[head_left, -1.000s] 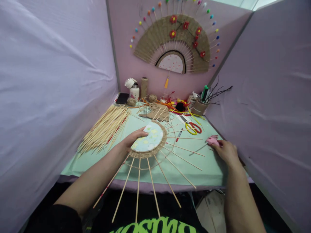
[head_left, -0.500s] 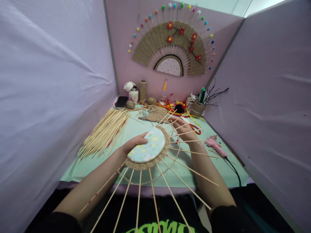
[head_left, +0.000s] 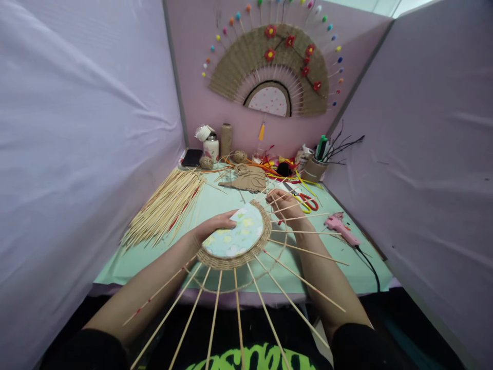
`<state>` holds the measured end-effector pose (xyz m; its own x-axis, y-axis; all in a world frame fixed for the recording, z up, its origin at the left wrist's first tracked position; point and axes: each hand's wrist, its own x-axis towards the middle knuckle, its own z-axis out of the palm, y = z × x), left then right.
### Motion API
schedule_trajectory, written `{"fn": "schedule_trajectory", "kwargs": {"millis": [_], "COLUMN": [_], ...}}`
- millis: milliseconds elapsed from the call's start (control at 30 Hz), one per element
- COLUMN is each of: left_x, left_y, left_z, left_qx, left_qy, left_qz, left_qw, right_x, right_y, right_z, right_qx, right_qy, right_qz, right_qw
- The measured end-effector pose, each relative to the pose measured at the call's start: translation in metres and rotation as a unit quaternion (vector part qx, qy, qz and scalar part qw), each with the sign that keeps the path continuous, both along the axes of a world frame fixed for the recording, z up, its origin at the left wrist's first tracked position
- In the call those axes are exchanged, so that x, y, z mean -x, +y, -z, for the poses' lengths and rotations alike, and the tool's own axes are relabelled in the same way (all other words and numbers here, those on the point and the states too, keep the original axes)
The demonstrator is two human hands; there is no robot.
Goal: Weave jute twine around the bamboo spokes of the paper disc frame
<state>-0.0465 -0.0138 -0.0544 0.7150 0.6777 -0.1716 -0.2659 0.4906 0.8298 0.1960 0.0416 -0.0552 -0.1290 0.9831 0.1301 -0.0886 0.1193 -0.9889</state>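
Observation:
In the head view my left hand (head_left: 215,226) grips a half-round fan base (head_left: 239,232), its thumb on the pale blue patterned face. Woven twine edges the curved side, and thin wooden sticks (head_left: 265,313) radiate from it towards me and to the right. A loose strand of twine (head_left: 285,241) curves across the sticks, outside the woven band. It leads up to my right hand (head_left: 288,204), which is closed in a pinch on the strand among the upper sticks. The fingertips are partly hidden by those sticks.
A heap of sticks (head_left: 165,208) lies left. Cardboard with twine (head_left: 248,177) and scissors (head_left: 306,200) lie beyond my hands. A pink glue gun (head_left: 342,228) with a cord rests right. A pen holder (head_left: 315,168) stands at the back, beneath a decorated fan (head_left: 234,67) on the wall.
My right hand's fingers have drawn in from a more stretched pose to a pinch, and the hand has shifted slightly. More of the scissors shows. The left hand keeps its hold.

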Motion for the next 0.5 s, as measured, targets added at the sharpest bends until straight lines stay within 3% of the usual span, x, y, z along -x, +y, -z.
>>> {"fn": "schedule_trajectory", "kwargs": {"millis": [267,500], "left_x": [0.000,0.000], "left_y": [0.002,0.002], "left_z": [0.003,0.002], "left_qx": [0.001,-0.003], "left_qy": [-0.003,0.004], "left_qz": [-0.001,-0.007], "left_qw": [1.000,1.000], "right_x": [0.003,0.006], "right_y": [-0.001,-0.015], "right_z": [0.002,-0.010], "right_qx": [0.003,0.051], "right_qy": [0.023,-0.023], "right_qz": [-0.010,-0.010], "right_qw": [1.000,0.998]}}
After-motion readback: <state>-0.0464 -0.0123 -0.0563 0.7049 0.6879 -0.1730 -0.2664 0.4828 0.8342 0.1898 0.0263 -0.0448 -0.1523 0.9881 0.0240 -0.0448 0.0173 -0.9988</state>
